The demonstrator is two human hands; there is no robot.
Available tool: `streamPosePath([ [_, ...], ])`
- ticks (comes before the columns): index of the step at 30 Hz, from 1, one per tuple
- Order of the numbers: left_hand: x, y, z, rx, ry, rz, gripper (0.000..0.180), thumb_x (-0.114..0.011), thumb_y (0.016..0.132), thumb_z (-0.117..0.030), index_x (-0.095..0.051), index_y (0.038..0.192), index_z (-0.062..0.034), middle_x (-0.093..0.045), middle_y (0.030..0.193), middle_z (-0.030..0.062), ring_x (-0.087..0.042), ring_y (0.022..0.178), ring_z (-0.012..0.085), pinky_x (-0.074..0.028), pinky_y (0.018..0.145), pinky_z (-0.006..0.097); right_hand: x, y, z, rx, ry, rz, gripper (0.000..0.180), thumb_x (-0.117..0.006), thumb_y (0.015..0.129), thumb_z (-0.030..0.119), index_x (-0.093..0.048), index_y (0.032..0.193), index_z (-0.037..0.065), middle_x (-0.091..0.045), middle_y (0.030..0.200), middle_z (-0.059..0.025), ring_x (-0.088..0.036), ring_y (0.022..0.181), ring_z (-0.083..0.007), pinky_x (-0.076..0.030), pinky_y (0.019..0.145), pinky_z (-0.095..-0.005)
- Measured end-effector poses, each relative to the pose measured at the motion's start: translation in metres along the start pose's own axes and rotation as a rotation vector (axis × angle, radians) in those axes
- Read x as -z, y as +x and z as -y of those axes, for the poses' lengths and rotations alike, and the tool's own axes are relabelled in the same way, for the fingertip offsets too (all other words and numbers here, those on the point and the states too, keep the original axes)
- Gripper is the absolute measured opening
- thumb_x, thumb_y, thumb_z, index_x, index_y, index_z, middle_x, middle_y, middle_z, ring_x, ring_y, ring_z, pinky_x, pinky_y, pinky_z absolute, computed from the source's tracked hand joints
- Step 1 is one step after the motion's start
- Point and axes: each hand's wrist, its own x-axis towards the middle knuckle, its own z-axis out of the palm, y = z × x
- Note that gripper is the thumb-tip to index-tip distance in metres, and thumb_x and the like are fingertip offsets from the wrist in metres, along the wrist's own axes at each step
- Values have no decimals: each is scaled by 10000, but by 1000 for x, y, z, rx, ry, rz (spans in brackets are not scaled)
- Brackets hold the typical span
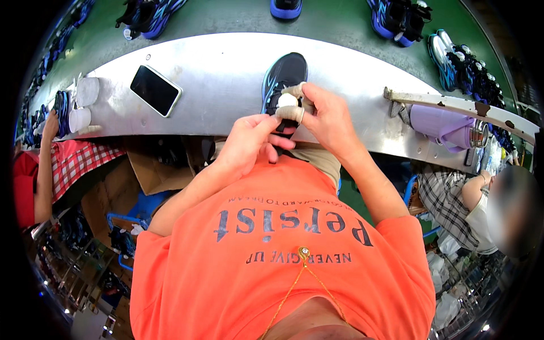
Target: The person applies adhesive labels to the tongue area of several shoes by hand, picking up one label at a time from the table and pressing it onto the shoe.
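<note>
A black sneaker (290,67) with blue edging lies on the metal work surface in front of me, its toe pointing away. My right hand (326,116) is closed over its lacing area, with pale covers on the thumb and a finger. Beside those fingertips sits a round white piece (287,101), partly hidden by them. My left hand (249,139) comes in at the heel end; its thumb and forefinger are pinched together, touching or nearly touching the right fingertips. What the pinch holds is too small to make out. The other left fingers curl loosely below the shoe's opening.
A phone (156,90) lies to the left on the metal surface (209,68). Beyond it, a green belt (226,20) carries more sneakers (396,21). At right are a chipped white bar (459,103) and a purple bottle (439,122). People sit on both sides.
</note>
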Motion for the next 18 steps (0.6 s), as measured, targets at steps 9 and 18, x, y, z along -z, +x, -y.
streamPosePath([
  [9,22,-13,8,-874,1212,-71,228,-706,774,-166,-618,920,-14,-594,870,135,-594,826,323,-483,694,358,30,16,-10,-149,177,0,273,-663,849,158,-655,1107,70,-588,846,-29,-491,663,-88,-441,628,-230],
  [18,89,108,-150,-1145,1431,-572,192,-649,817,-136,-622,938,11,-600,978,143,-586,872,347,-471,773,364,104,67,-77,74,-368,-522,344,-714,798,211,-647,1125,129,-565,1018,-140,-572,835,-233,-477,742,-319],
])
